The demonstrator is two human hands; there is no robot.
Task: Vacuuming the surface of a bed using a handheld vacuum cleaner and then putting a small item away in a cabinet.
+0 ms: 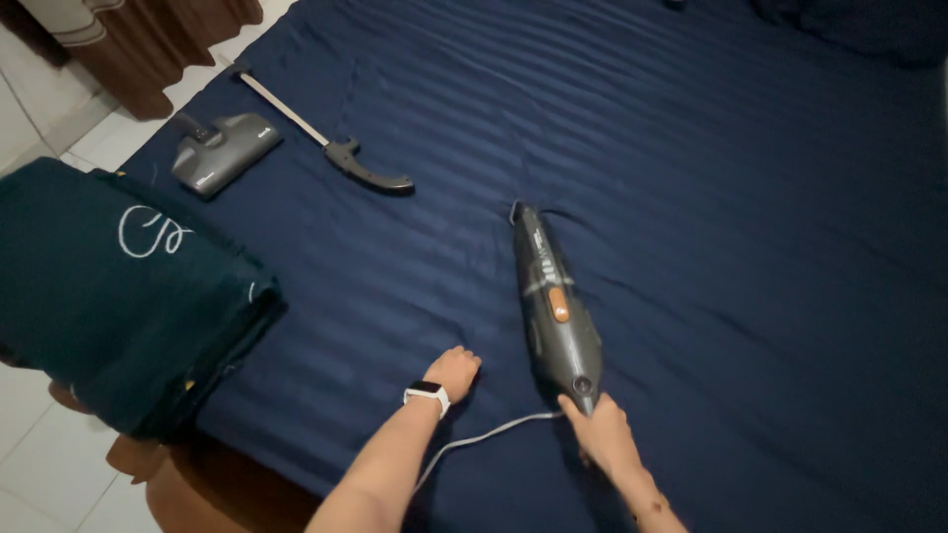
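Home bedroom, navy striped bedsheet (691,197), brown curtain (168,39), tiled floor (59,464)

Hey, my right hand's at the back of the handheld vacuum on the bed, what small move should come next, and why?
Probably close the right hand fully around the rear handle of the handheld vacuum. It only touches the tail end, where the white cord comes out, while the body lies flat on the dark blue sheet. The left hand rests beside it on the sheet, holding nothing.

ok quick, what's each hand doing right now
Left hand: closed in a loose fist, resting on the bedsheet, holding nothing.
Right hand: gripping the rear end of the vacuum.
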